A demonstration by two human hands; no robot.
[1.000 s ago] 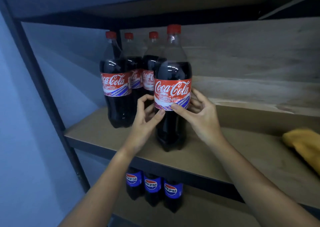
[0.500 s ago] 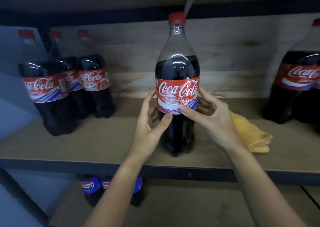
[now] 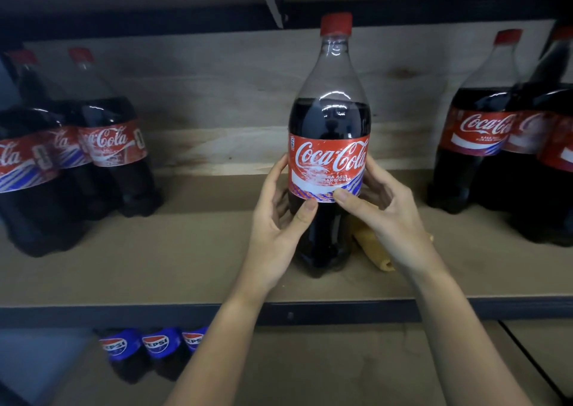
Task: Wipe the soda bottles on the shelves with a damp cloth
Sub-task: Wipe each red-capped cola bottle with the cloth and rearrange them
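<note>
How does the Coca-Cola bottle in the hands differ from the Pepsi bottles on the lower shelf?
The Coca-Cola bottle has a red label; the Pepsi bottles have blue ones. The Coca-Cola bottle stands alone on the upper shelf, gripped by the left hand and right hand; the Pepsi bottles sit untouched in a row below. Both hold dark soda.

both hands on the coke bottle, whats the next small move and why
Probably let the right hand go and pick up the yellow cloth lying just behind it, while the left hand steadies the bottle. Neither hand has the cloth, so wiping cannot start.
</note>
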